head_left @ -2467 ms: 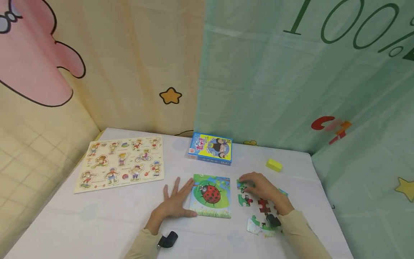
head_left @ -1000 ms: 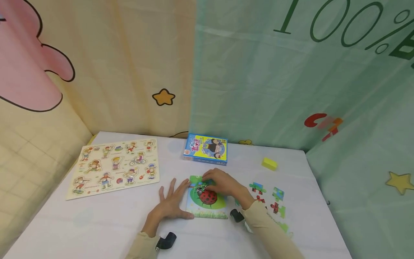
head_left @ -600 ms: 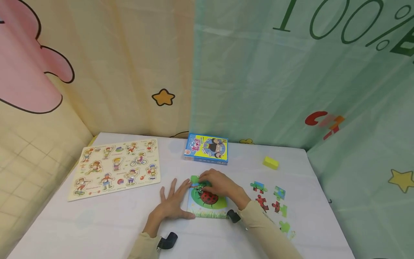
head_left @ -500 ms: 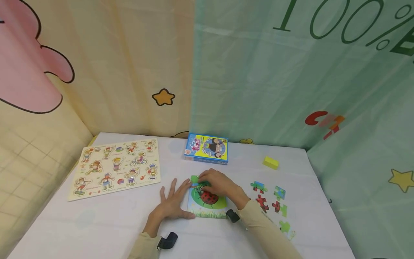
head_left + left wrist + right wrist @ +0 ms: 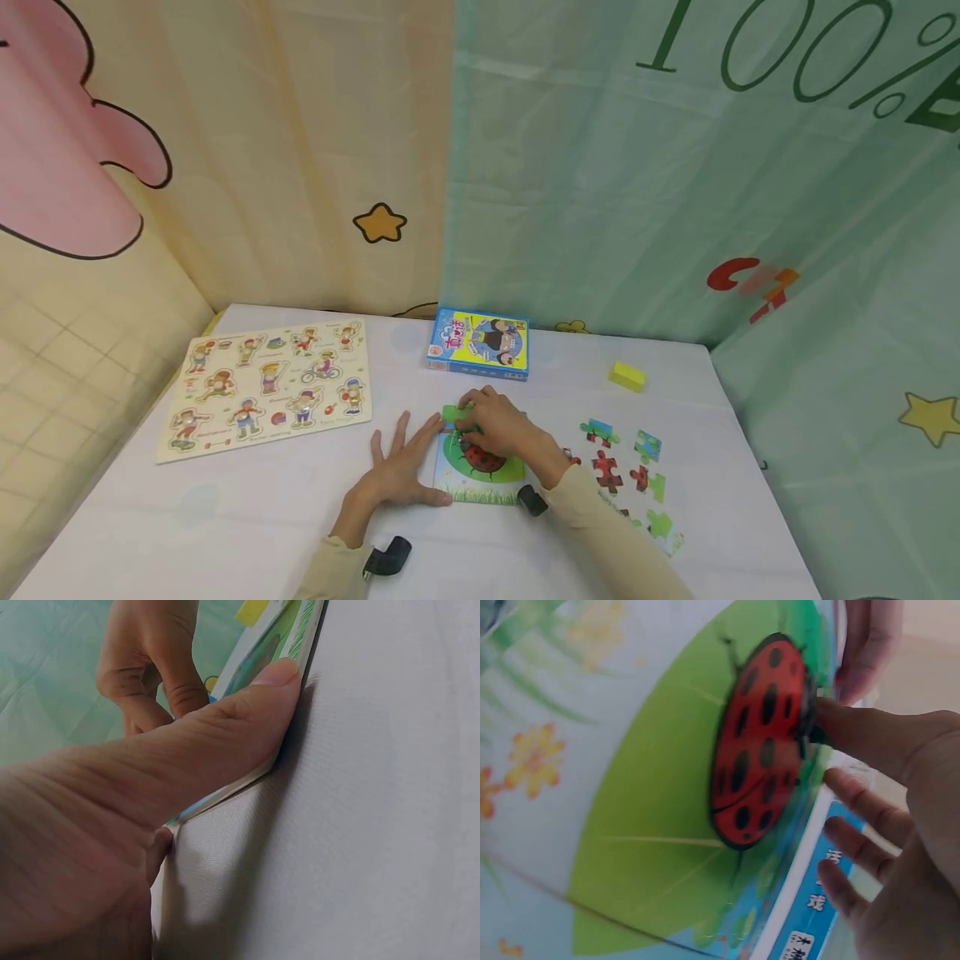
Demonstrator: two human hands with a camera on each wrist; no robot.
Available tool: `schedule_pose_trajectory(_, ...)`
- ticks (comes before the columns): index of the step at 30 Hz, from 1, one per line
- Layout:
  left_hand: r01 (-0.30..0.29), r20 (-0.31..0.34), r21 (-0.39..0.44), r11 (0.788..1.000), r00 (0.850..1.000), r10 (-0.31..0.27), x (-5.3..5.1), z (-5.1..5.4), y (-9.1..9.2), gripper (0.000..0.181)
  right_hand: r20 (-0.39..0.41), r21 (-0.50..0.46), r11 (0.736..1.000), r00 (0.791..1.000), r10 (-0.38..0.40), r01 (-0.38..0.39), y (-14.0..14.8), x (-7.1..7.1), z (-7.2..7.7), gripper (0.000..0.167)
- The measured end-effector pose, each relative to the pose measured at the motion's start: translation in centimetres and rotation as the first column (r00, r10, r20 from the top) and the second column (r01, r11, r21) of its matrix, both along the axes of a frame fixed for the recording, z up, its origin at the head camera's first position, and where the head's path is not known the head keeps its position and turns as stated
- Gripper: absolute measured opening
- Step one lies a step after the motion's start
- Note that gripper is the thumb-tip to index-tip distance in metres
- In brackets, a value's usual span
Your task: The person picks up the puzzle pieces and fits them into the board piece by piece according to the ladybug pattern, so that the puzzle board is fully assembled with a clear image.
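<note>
A square ladybug puzzle board (image 5: 480,492) lies flat on the white table. My left hand (image 5: 399,473) rests with spread fingers along its left side, and the left wrist view shows that thumb (image 5: 259,705) on the board's near edge. Over the board's upper left, my right hand (image 5: 498,425) curls its fingers, with a green jigsaw piece (image 5: 451,412) at the corner under them. In the right wrist view the right thumb (image 5: 862,735) touches beside the printed ladybug's head, apart from the other fingers; the piece is mostly hidden. Several loose jigsaw pieces (image 5: 606,472) lie right of the board.
A wooden peg puzzle board (image 5: 266,390) with sports figures lies at the left. Behind the ladybug board sits a blue and yellow box (image 5: 480,343). A yellow block (image 5: 627,377) stands at the back right, before the curtains (image 5: 585,200).
From the loose pieces at the right, my right hand has moved left onto the board with one jigsaw piece. It shifts slightly left in the last half second. My left hand stays at the board's side.
</note>
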State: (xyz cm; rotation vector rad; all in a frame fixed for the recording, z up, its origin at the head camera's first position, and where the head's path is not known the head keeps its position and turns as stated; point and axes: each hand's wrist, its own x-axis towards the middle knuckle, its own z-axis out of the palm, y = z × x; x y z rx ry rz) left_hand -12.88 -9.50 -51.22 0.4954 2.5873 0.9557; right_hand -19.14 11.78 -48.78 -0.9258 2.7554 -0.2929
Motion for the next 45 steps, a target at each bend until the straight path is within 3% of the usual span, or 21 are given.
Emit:
schedule_pose_trajectory(5, 0.01, 0.004, -0.012, 1.0, 1.0, -0.01, 0.1, 0.1, 0.0, 0.108, 0.045, -0.002, 1.0, 0.999, -0.031, 0.031, 0.4, 0.5, 0.0, 0.032)
schedule_pose_trajectory(14, 0.021, -0.005, -0.026, 0.999, 1.0, -0.021, 0.1, -0.3, -0.2, 0.104, 0.147, -0.154, 0.987, 0.989, -0.012, 0.035, 1.5, 1.1, 0.2, 0.041)
schedule_pose_trajectory(18, 0.019, 0.003, -0.022, 1.0, 1.0, -0.019, 0.3, -0.5, -0.1, 0.105, 0.18, -0.282, 0.955, 0.983, -0.047, 0.097, 2.6, 1.7, 0.8, 0.044)
schedule_pose_trajectory(22, 0.01, 0.008, -0.022, 1.0, 1.0, -0.01, 0.4, -0.4, 0.0, 0.105, 0.159, -0.356, 0.91, 0.974, -0.163, 0.21, 4.2, 2.8, 1.4, 0.046)
schedule_pose_trajectory(27, 0.003, 0.007, -0.013, 1.0, 1.0, -0.003, 0.4, -0.3, -0.1, 0.105, 0.126, -0.417, 0.849, 0.946, -0.298, 0.323, 6.5, 3.7, 1.5, 0.047)
schedule_pose_trajectory(37, 0.002, 0.009, 0.008, 1.0, 1.0, -0.002, 0.1, -0.2, -0.1, 0.106, 0.114, -0.443, 0.791, 0.902, -0.417, 0.422, 10.7, 3.9, -0.1, 0.051)
schedule_pose_trajectory(45, 0.001, -0.01, 0.012, 1.0, 1.0, -0.001, 0.1, -0.2, -0.1, 0.106, 0.122, -0.478, 0.752, 0.882, -0.455, 0.453, 13.5, 4.3, -1.1, 0.051)
